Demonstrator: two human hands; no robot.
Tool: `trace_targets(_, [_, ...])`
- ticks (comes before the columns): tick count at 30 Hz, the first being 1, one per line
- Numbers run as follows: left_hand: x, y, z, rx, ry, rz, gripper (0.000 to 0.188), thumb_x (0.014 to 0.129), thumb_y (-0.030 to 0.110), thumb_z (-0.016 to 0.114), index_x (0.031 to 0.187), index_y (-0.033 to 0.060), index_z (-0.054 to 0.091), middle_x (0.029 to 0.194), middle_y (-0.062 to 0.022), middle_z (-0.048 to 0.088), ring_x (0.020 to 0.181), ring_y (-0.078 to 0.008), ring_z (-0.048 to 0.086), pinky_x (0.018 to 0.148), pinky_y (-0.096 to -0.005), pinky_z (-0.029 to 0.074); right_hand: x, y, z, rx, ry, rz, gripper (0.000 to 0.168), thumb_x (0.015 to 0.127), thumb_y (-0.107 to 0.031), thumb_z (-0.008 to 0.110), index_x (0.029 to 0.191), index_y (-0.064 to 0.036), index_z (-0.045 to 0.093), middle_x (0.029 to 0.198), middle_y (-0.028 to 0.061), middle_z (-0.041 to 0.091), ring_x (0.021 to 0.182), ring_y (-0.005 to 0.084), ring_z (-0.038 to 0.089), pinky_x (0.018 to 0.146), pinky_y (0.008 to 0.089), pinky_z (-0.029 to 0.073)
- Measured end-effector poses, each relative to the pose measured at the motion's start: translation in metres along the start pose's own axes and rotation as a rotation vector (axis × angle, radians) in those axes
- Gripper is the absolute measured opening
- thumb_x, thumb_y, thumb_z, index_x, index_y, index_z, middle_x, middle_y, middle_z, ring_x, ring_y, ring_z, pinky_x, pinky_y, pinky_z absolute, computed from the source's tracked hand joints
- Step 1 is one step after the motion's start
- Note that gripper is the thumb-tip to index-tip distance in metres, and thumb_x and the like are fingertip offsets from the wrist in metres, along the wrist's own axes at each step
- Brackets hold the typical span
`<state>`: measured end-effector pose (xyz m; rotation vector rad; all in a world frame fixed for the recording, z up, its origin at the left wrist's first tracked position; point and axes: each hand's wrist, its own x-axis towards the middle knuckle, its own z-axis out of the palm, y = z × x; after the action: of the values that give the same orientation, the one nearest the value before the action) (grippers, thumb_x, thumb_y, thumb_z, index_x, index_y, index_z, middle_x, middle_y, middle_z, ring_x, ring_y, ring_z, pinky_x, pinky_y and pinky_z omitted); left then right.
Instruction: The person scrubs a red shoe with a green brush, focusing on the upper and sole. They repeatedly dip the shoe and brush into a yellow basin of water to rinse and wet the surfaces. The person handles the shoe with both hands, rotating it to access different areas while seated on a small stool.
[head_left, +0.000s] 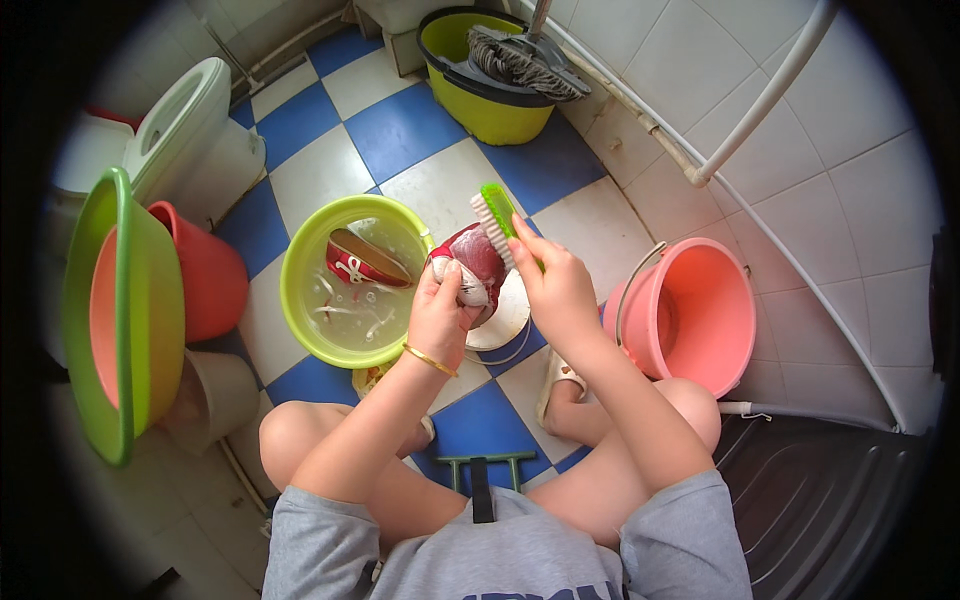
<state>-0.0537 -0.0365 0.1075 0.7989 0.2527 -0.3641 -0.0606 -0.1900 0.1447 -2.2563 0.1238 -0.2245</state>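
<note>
My left hand (439, 307) grips a wet red shoe (478, 253) with a pale toe, the thumb pressed on the light part. In my right hand (553, 289) is a green scrubbing brush (498, 208) with white bristles. Its bristles face the shoe and appear to meet its edge. To the left, a yellow-green basin (292, 300) holds cloudy water. A second red shoe (365, 259) with a tan inside and white lettering lies tilted in that basin, near several white shoelaces (330, 307). Partly hidden under my hands is a round white lid or stool top (504, 319).
A pink bucket (705, 315) tips toward me on the right. Larger basins (150, 322), a red bucket (206, 270) and a toilet (195, 135) line the left. A mop (517, 64) rests in a green bucket (487, 112) at the back. White pipes (765, 97) run along the right wall.
</note>
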Motion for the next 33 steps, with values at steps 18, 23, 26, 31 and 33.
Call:
trace_targets(18, [0.0,0.014,-0.003,-0.07,0.096,0.008,0.027,0.106,0.019,0.043,0.13,0.0084,0.05,0.126,-0.0064,0.061,0.114,-0.0202,0.061,0.096,-0.0408,0.053,-0.039,-0.012,0.018,0.044,0.012,0.059,0.043,0.1,-0.028,0.056,0.142,-0.015,0.055,0.087,0.017,0.062,0.078,0.0327,0.064,0.07,0.0407,0.051])
trace_targets(23, [0.001,0.017,-0.005,0.045,0.1,-0.029,0.028,0.107,0.022,0.041,0.131,0.0089,0.05,0.125,-0.0073,0.061,0.114,-0.0204,0.062,0.096,-0.0399,0.053,-0.072,-0.015,0.027,-0.279,-0.084,-0.225,0.048,0.096,-0.027,0.063,0.142,-0.021,0.055,0.089,0.0156,0.06,0.064,0.0309,0.064,0.055,0.0404,0.052])
trace_targets(26, [0.001,0.017,-0.006,-0.044,0.124,-0.019,0.029,0.107,0.02,0.038,0.133,0.0088,0.048,0.128,-0.0072,0.059,0.116,-0.0203,0.06,0.097,-0.0393,0.053,-0.041,-0.021,0.028,-0.265,0.019,-0.24,0.048,0.095,-0.03,0.063,0.141,-0.022,0.056,0.087,0.0136,0.059,0.06,0.0288,0.063,0.052,0.0396,0.051])
trace_targets(31, [0.0,0.019,-0.004,-0.064,0.159,-0.021,0.03,0.106,0.015,0.039,0.133,0.0075,0.047,0.129,-0.0082,0.058,0.116,-0.0216,0.059,0.098,-0.0411,0.052,-0.02,-0.019,0.027,0.032,0.021,0.011,0.044,0.099,-0.03,0.059,0.141,-0.017,0.056,0.086,0.015,0.061,0.071,0.0308,0.063,0.061,0.0403,0.05])
trace_targets(33, [0.002,0.021,-0.003,-0.088,0.157,-0.031,0.03,0.105,0.015,0.04,0.134,0.0069,0.047,0.13,-0.0087,0.057,0.117,-0.0224,0.058,0.1,-0.0417,0.051,-0.024,-0.014,0.028,0.127,0.044,0.036,0.045,0.1,-0.029,0.057,0.143,-0.015,0.054,0.084,0.016,0.061,0.075,0.0306,0.064,0.066,0.0393,0.05])
